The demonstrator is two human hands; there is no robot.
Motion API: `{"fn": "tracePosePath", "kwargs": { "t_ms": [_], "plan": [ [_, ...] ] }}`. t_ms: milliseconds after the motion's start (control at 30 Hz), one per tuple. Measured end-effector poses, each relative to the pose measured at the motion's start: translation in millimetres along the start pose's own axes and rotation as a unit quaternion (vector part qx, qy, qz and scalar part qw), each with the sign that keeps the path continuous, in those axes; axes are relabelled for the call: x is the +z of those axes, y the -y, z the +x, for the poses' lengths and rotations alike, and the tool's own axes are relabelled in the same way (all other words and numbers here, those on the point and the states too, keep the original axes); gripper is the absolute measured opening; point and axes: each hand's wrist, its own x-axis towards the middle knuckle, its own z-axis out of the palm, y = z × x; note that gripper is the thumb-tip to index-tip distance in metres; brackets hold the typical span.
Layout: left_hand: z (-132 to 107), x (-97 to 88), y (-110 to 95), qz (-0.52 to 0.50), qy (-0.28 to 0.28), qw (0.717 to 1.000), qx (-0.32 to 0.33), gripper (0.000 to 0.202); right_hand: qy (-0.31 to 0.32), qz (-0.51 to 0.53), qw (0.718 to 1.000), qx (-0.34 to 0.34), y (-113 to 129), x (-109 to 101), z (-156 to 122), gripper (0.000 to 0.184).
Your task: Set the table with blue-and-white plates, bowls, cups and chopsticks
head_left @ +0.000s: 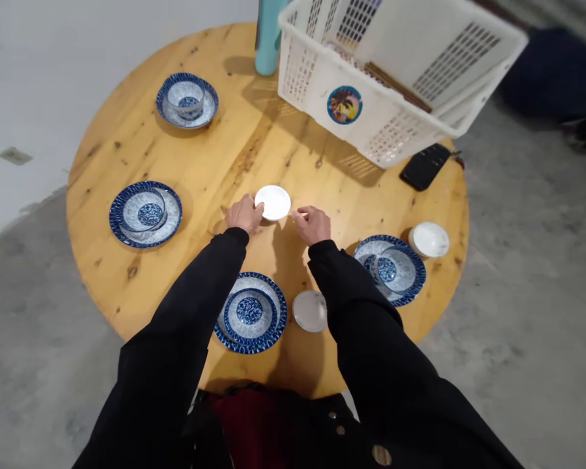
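Note:
A small white saucer [273, 202] sits near the middle of the round wooden table [234, 150]. My left hand [245, 213] is curled at the saucer's left rim, thumb touching it. To the saucer's right, my right hand [312, 224] has its fingers pinched together just off the rim; I cannot make out anything in them. Below my hands lie a blue-and-white plate with a bowl [251, 312] and another small white saucer [310, 311].
Three more blue-and-white plate-and-bowl sets stand at the left [145, 213], far left [187, 99] and right [390, 268]. A white cup [429, 239] sits beside the right set. A white plastic basket [395, 71], a teal bottle [268, 36] and a black phone [424, 165] occupy the far side.

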Motion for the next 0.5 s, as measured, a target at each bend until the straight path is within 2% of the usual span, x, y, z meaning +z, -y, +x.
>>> {"fn": "tracePosePath", "kwargs": {
  "t_ms": [67,167,300,500],
  "plan": [
    [-3,-1.0,-8,0.034,-0.031,0.998,-0.047,0.030,0.009,-0.043,0.999,0.010,14,11,10,0.037],
    [-9,0.1,-17,0.065,-0.021,0.996,-0.056,0.035,0.000,-0.109,0.994,0.023,24,19,11,0.037],
    [-13,4.6,-19,0.067,-0.019,0.997,-0.043,0.041,-0.003,-0.152,0.988,0.011,25,22,5,0.036],
    [-20,4.6,-22,0.014,-0.029,0.999,-0.026,0.047,-0.029,-0.148,0.989,0.003,26,21,-5,0.039]
  ]
}}
